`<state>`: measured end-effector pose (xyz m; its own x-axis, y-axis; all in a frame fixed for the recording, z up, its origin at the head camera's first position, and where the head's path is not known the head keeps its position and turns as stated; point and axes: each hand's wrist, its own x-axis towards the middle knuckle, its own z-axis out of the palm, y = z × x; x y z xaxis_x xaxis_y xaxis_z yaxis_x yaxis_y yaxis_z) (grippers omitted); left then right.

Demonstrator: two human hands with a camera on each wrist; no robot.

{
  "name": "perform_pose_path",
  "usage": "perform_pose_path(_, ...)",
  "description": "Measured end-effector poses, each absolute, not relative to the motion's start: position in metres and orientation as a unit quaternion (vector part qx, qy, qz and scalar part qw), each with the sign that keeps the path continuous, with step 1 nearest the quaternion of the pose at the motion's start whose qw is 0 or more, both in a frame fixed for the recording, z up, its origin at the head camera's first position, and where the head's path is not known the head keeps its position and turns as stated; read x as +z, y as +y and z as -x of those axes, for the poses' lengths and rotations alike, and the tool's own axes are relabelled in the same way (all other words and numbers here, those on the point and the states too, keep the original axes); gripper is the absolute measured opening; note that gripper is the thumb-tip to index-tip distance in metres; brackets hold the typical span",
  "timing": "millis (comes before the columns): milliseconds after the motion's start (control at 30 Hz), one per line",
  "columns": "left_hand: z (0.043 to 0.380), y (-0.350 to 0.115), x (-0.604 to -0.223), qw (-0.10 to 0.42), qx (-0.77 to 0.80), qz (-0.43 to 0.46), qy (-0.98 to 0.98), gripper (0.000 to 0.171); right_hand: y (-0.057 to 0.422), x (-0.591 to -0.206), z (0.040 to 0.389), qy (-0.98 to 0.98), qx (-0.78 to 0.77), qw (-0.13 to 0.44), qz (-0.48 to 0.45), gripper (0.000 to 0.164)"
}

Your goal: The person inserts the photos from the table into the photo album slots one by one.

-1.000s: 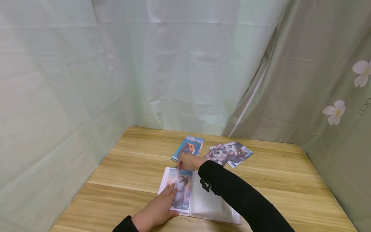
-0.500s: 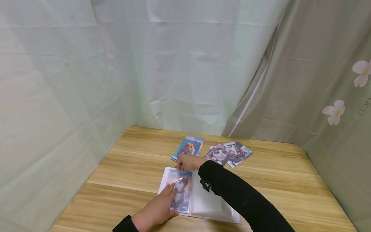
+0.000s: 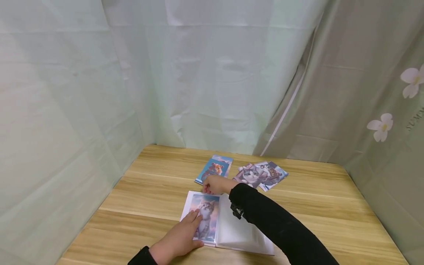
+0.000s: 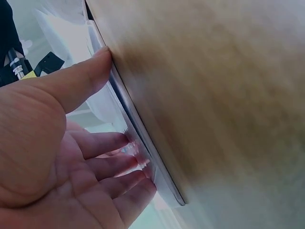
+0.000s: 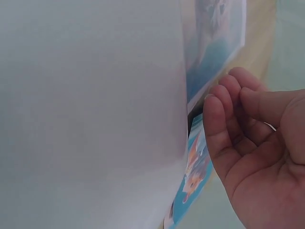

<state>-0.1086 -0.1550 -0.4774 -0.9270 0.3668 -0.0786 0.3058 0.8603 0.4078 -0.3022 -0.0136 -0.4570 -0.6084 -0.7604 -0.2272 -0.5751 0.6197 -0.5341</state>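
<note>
An open photo album (image 3: pixel 240 230) lies on the wooden table. Its left page carries a photo (image 3: pixel 207 211) of a kitten against a pink and blue sky; the right page is a pale, cloudy sleeve. My left hand (image 3: pixel 183 232) rests on the left page with fingers fairly straight across the photo's lower part. In the left wrist view its thumb (image 4: pixel 97 64) lies at the album's near edge. At the photo's top edge is my right hand (image 3: pixel 216 184), fingers curled and thumb against them. The right wrist view shows nothing plainly held between those fingers.
Beyond the right hand lies a small stack of blue cards (image 3: pixel 213 168), the top one with an orange animal. Right of it, several cat and animal cards (image 3: pixel 252 175) overlap. Pale curtains (image 3: pixel 212 81) hang behind and beside the table.
Both hands keep nearly the same places. The shine over the kitten photo, seen half a second ago, has faded. The whole head view has shifted very slightly.
</note>
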Motion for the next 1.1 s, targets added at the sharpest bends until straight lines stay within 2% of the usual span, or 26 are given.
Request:
perform_pose_path(367,0.109,-0.157,-0.471,0.079,0.211,-0.169,0.959,0.082,0.0,-0.443,0.305,0.859,-0.227,0.194,0.417,0.024)
perform_pose_path(733,0.112,-0.145,-0.469,0.035,0.191,-0.152,0.969,0.077,0.03,-0.417,0.319,0.874,-0.209,0.171,0.403,0.026)
perform_pose_path(933,0.118,-0.128,-0.46,0.018,0.189,-0.194,0.963,0.073,0.051,-0.405,0.329,0.881,-0.227,0.169,0.379,0.025)
perform_pose_path(1100,0.121,-0.113,-0.455,0.037,0.179,-0.216,0.959,0.07,0.068,-0.403,0.334,0.889,-0.216,0.147,0.376,0.024)
